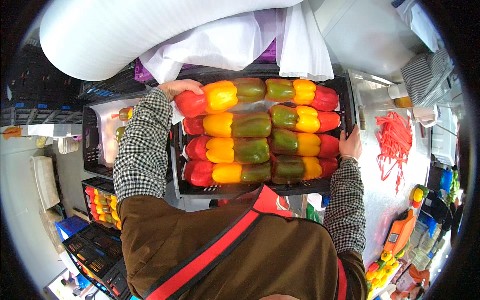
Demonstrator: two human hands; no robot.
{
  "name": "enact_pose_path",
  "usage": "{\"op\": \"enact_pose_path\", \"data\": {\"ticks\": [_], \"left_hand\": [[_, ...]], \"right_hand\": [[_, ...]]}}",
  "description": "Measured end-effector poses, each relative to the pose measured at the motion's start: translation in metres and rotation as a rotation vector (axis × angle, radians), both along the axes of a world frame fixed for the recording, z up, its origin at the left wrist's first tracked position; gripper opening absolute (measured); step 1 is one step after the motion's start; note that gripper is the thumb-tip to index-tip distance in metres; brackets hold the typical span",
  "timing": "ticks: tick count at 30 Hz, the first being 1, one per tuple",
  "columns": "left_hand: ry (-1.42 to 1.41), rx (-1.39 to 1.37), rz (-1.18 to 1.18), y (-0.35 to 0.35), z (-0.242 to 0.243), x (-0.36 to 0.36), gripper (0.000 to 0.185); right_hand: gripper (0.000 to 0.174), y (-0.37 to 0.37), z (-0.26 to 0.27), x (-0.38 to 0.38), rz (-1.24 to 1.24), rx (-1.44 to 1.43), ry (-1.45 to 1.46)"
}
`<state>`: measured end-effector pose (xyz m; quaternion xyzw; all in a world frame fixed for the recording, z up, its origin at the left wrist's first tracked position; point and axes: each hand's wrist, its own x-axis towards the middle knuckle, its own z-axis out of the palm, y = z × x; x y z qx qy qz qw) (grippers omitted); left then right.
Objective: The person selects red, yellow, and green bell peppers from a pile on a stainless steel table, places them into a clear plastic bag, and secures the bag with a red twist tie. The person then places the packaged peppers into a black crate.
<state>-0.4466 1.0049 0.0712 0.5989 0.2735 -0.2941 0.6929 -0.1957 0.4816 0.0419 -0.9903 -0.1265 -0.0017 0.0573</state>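
Before me stands a black plastic crate (258,190) with bell peppers in four rows. Each row has two packs laid end to end, red, yellow and dark green, with the green ends meeting in the middle. My left hand (182,88) grips the red end of the back-left pepper pack (221,96), which sits slightly tilted at the crate's back-left corner. On the right, my right hand (350,143) holds the crate's side rim, thumb over the edge. Part of my left palm is hidden behind the red pepper.
A large roll of white foam sheet (112,33) lies at the back over a purple crate (141,71). Red strips (395,142) and an orange tape dispenser (400,232) rest on the metal table (369,176) at right. Another lined crate (89,150) stands left; more pepper packs (103,206) are lower left.
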Motion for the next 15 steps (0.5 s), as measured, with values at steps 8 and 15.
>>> {"op": "enact_pose_path", "data": {"ticks": [8,15], "left_hand": [[-0.123,0.053,-0.099,0.0,-0.01,0.002,0.058],[-0.389,0.533,-0.364,-0.007,-0.026,0.014,0.079]], "right_hand": [[0.057,-0.001,-0.001,-0.001,0.017,0.018,-0.043],[0.058,-0.002,-0.002,-0.002,0.025,0.046,-0.058]]}}
